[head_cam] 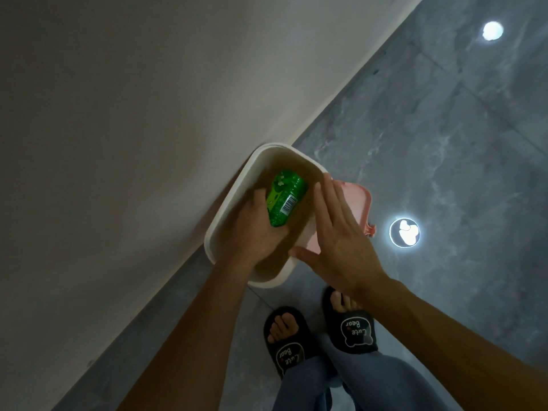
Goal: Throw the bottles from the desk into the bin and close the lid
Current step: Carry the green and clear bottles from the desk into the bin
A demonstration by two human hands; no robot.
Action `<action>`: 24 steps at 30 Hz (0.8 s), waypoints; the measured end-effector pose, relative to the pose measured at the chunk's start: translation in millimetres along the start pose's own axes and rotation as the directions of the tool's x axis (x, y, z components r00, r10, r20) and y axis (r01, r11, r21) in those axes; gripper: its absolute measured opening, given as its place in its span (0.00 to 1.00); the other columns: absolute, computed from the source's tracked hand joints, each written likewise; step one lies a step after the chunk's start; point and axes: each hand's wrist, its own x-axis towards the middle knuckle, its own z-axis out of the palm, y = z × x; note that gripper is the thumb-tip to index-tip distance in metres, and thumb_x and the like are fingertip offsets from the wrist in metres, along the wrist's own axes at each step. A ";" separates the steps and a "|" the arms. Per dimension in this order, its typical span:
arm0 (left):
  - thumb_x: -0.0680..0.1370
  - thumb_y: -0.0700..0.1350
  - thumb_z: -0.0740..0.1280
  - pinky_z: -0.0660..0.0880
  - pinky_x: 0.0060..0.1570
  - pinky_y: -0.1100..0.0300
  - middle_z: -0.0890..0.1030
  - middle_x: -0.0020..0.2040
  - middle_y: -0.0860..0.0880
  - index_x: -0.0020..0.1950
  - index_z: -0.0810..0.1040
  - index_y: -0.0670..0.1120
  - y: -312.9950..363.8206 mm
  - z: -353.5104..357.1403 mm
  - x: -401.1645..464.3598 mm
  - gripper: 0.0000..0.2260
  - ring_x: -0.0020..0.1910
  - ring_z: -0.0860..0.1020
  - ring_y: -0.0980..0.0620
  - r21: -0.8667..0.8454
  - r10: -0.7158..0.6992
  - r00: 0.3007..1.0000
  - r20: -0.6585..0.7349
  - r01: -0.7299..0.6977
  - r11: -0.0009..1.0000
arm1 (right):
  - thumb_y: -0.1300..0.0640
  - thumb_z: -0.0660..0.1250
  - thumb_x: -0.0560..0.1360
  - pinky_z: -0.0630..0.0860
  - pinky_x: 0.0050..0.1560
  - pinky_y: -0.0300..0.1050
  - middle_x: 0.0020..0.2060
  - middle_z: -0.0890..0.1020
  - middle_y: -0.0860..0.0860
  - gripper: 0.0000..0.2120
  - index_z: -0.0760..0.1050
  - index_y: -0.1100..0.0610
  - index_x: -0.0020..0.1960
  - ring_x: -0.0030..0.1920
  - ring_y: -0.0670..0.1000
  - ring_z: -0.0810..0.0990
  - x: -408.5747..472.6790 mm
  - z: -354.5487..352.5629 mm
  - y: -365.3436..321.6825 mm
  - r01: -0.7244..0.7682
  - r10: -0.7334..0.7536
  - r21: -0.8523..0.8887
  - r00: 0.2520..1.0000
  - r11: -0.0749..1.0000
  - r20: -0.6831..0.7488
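Left hand [255, 229] gripping green bottle [286, 197] over bin [225, 209], right hand [338, 232] flat vs pink lid [355, 206]

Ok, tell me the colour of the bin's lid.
Pink; the lid shows in the head view, hanging open beside the bin.

You see a bright green bottle [286, 197] with a white barcode label, a cream-white bin [237, 200] with a pink lid [354, 207] — and black slippers [351, 324] on grey marbled floor tiles [430, 137].
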 end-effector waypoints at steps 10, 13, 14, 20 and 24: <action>0.70 0.69 0.70 0.72 0.68 0.47 0.73 0.70 0.49 0.76 0.61 0.53 -24.7 52.1 25.2 0.40 0.68 0.74 0.49 0.084 -0.032 0.999 0.028 0.029 0.996 | 0.25 0.54 0.71 0.44 0.79 0.55 0.81 0.33 0.50 0.54 0.34 0.55 0.81 0.81 0.51 0.34 0.0 3.5 4.7 -0.018 0.019 -0.025 0.999 1.000 0.037; 0.73 0.63 0.69 0.75 0.59 0.50 0.75 0.66 0.50 0.70 0.67 0.54 -21.6 39.4 8.1 0.29 0.63 0.76 0.49 0.037 -0.065 0.995 0.070 0.062 0.997 | 0.29 0.59 0.73 0.41 0.78 0.55 0.80 0.33 0.52 0.53 0.36 0.56 0.82 0.81 0.53 0.33 -2.0 -5.4 -1.8 -0.026 0.031 -0.063 0.996 0.998 0.086; 0.75 0.59 0.69 0.75 0.54 0.53 0.77 0.62 0.50 0.66 0.70 0.54 -19.8 34.4 -1.1 0.22 0.59 0.77 0.49 0.020 -0.068 0.995 0.075 0.067 0.998 | 0.31 0.61 0.75 0.40 0.78 0.55 0.81 0.33 0.53 0.51 0.37 0.56 0.82 0.81 0.54 0.34 -3.6 -10.2 -5.0 -0.019 0.028 -0.085 0.994 0.996 0.102; 0.79 0.47 0.66 0.77 0.50 0.57 0.82 0.59 0.50 0.65 0.77 0.49 13.0 -33.1 -94.3 0.14 0.56 0.80 0.52 -0.140 -0.084 0.994 0.070 0.093 0.986 | 0.47 0.63 0.80 0.61 0.74 0.54 0.80 0.60 0.55 0.33 0.55 0.54 0.81 0.79 0.56 0.60 -36.6 -75.4 -34.6 -0.006 0.027 -0.079 0.964 0.997 0.264; 0.80 0.47 0.63 0.79 0.56 0.49 0.82 0.59 0.47 0.64 0.78 0.47 39.6 -88.5 -181.8 0.14 0.57 0.80 0.49 -0.103 -0.141 0.987 0.081 0.149 0.984 | 0.48 0.59 0.81 0.78 0.62 0.53 0.68 0.78 0.52 0.22 0.67 0.49 0.74 0.64 0.56 0.79 -99.2 -139.6 -56.0 -0.042 0.100 -0.137 0.885 0.990 0.454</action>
